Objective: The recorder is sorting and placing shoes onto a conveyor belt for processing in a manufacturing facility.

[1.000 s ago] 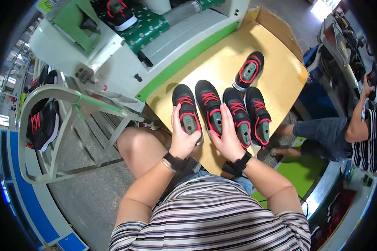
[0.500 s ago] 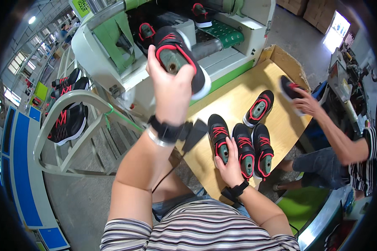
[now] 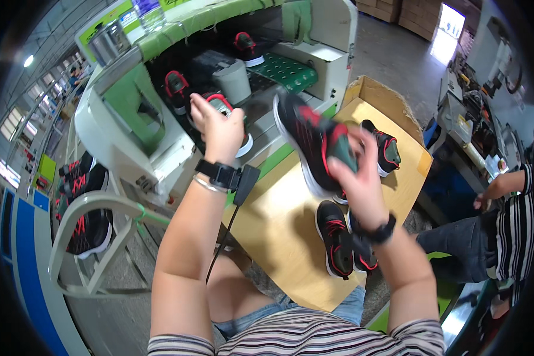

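Note:
My right hand (image 3: 362, 184) grips a black sneaker (image 3: 305, 139) with red laces and a white sole, lifted and tilted above the wooden table; a dark green last fills its opening. My left hand (image 3: 221, 135) has its fingers apart at another black and red sneaker (image 3: 245, 144) at the machine's mouth, partly hidden behind the hand. Below my right hand, a black sneaker (image 3: 336, 240) lies on the table, with another sneaker (image 3: 366, 261) beside it mostly covered by my wrist. Further back on the table rests a sneaker (image 3: 387, 149) with a green last.
Inside the white and green machine (image 3: 181, 139) stand more sneakers (image 3: 177, 89) near a perforated green belt (image 3: 285, 72). A metal rack (image 3: 95, 204) with sneakers (image 3: 89, 228) is at left. Cardboard (image 3: 391, 101) edges the table (image 3: 267, 213). At right, a co-worker's hand (image 3: 485, 197) is away from the table.
My left hand has moved from the raised sneaker to an open pose at the machine's mouth. My right hand has lifted a sneaker off the table. The co-worker's hand has drawn back.

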A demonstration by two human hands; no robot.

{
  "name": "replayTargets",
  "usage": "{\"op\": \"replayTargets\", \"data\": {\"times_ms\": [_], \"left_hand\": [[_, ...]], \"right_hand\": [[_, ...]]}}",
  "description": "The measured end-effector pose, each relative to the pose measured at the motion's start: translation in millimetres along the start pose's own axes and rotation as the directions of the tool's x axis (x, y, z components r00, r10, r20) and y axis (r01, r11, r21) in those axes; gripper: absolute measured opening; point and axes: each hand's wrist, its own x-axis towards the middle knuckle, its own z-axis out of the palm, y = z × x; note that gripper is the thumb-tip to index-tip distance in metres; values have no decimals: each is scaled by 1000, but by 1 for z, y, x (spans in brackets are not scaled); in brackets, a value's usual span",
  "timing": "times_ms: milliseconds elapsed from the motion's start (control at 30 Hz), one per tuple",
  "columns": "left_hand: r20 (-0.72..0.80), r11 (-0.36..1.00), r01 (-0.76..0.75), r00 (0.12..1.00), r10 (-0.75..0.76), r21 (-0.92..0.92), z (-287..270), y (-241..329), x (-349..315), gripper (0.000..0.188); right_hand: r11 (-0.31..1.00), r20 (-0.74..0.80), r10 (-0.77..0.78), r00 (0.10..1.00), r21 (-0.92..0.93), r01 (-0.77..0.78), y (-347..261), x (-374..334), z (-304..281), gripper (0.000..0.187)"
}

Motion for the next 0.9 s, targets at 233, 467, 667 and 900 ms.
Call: {"op": "replayTargets", "data": {"times_ms": [233,467,667,900], "left_hand": [[56,997,-28,998,32,-66,8,-2,10,98],[18,997,7,1000,-5,-81,-5,-22,35,94],[16,992,10,1000,-8,-128,7,-23,55,94],[81,984,-29,996,44,-175,-26,-45,68,95]], "right_hand": [[831,85,-188,979,-518,204,86,221,28,73],[819,204,-316,927,-435,375,132,227,-21,88],[357,-237,427,873,-842,-403,178,90,-247,96],[644,-451,247,858,-585,-493,183,-34,-189,91]]}}
